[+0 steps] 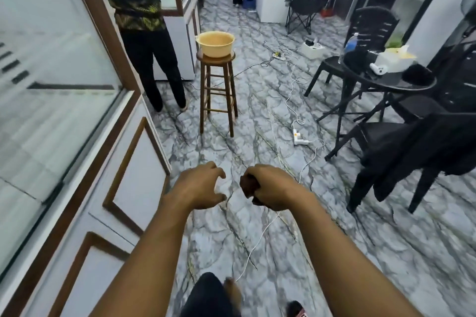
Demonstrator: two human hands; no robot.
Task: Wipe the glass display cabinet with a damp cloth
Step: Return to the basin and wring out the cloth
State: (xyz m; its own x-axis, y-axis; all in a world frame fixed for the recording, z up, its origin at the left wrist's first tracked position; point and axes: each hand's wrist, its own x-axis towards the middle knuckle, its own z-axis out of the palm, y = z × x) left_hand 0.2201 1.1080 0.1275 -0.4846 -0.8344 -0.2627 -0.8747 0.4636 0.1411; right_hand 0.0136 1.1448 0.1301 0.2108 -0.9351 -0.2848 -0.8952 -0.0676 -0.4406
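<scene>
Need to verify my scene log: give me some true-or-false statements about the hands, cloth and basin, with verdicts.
1. The right hand grips a dark cloth. True.
2. The left hand holds the cloth too. False: it holds nothing.
3. The basin stands on the floor. False: it sits on the stool.
4. The cabinet is on the person's left. True.
</scene>
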